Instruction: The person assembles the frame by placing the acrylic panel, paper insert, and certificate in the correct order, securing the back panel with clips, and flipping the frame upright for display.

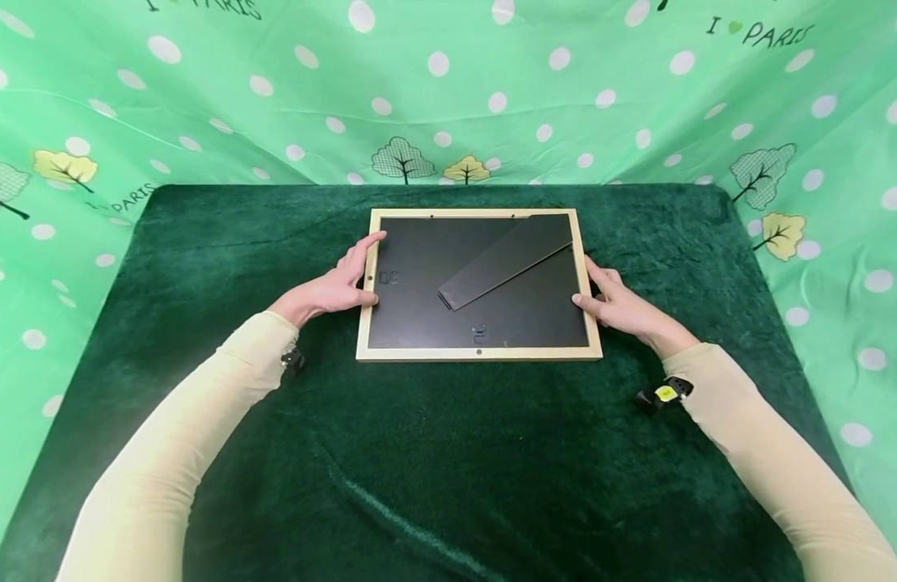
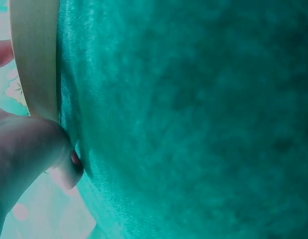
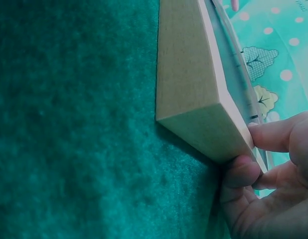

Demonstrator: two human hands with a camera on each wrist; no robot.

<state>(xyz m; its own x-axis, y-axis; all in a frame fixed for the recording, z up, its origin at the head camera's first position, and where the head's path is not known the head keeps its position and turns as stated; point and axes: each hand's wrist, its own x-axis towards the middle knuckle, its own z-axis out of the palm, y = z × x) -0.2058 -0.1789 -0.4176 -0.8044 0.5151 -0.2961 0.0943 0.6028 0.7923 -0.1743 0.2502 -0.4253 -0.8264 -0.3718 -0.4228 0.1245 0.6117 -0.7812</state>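
Observation:
A picture frame (image 1: 419, 354) of pale wood lies back side up in the head view. Its black backing board (image 1: 412, 250) faces me, with a black easel leg (image 1: 507, 263) slanting across it. My left hand (image 1: 325, 289) holds the left side, thumb and index fingertip on top of the wood. At the right side my right hand (image 1: 626, 311) grips the edge, its thumb over the rim. In the right wrist view, the wooden corner (image 3: 194, 127) sits close to the cloth, fingers around its side. The frame's front is hidden underneath.
Dark green velvety cloth (image 1: 448, 469) covers the table under the frame and runs to its back edge. Behind and at both sides hangs a light green curtain (image 1: 448, 97) with white dots and trees. A dark wrist device (image 1: 663, 394) sits by the right sleeve.

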